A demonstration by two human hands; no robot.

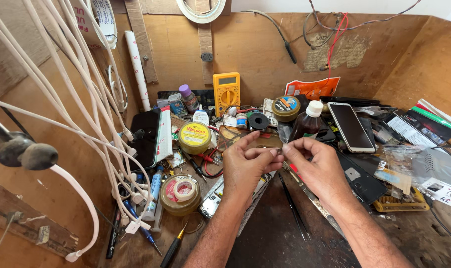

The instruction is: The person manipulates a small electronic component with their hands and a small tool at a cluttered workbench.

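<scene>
Over the cluttered bench, both hands pinch something too small to tell: left hand (246,161); right hand (314,164); tweezers (294,208) below

My bench is a small electronics repair workshop, boxed in by plywood walls (265,49). A yellow multimeter (226,92) stands at the upper centre, white cables (61,84) hang at the left, tins of solder paste (194,137), tweezers (294,211), screwdrivers (172,249) and phones (351,127) crowd the top.
</scene>
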